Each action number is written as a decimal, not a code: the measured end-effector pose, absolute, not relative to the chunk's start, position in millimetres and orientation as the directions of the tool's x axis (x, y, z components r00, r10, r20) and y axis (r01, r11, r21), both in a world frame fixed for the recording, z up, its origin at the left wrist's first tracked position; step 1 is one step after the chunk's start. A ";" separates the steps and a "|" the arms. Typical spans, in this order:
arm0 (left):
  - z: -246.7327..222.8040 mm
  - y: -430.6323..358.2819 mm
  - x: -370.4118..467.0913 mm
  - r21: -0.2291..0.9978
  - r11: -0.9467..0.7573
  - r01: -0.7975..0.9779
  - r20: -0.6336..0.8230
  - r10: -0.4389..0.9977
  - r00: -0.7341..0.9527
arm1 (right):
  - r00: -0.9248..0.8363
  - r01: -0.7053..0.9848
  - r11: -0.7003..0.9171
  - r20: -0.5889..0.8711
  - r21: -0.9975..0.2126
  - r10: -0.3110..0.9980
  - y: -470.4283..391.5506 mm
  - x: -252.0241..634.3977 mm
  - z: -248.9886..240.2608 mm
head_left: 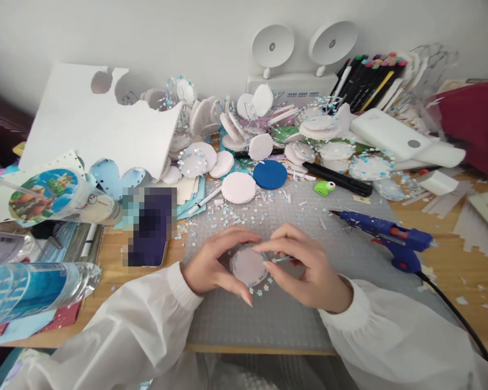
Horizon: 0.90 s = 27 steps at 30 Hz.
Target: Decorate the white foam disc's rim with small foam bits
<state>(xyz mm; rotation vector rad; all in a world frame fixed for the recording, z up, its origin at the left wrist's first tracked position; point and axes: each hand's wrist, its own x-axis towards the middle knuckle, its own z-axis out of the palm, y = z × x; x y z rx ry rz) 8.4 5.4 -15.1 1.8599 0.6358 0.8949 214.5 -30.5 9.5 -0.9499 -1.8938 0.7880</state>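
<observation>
A round white disc with small pale flower shapes along its rim is held just above the grey cutting mat. My left hand curves around its left side, fingers at the far edge and thumb along the near side. At the right rim, my right hand is closed in a pinch. A thin pale-blue stick shows between its thumb and fingers; its tip is too small to make out. Beyond the hands, a plain white foam disc lies beside a blue disc.
A blue hot glue gun lies to the right, its cord running toward me. Left are a phone, a lidded cup and a water bottle. Several decorated discs pile up behind, near a green punch and black cutter.
</observation>
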 end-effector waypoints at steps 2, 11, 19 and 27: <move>-14.9 4.9 9.8 0.900 -0.435 0.035 0.323 0.718 0.617 | -0.383 0.274 0.528 0.412 -0.804 0.827 -30.8 211.8 7.1; -13.8 5.0 9.7 0.906 -0.422 0.027 0.306 0.698 0.648 | -0.510 0.158 0.547 0.406 -0.822 0.758 -28.3 212.3 1.6; -12.9 5.5 10.3 0.907 -0.417 0.060 0.281 0.703 0.653 | -0.533 0.182 0.555 0.393 -0.812 0.749 -27.6 210.8 0.4; -15.2 8.9 5.5 0.878 -0.472 0.079 0.309 0.685 0.659 | -0.054 0.108 0.320 0.316 -0.941 0.947 -25.3 220.5 2.4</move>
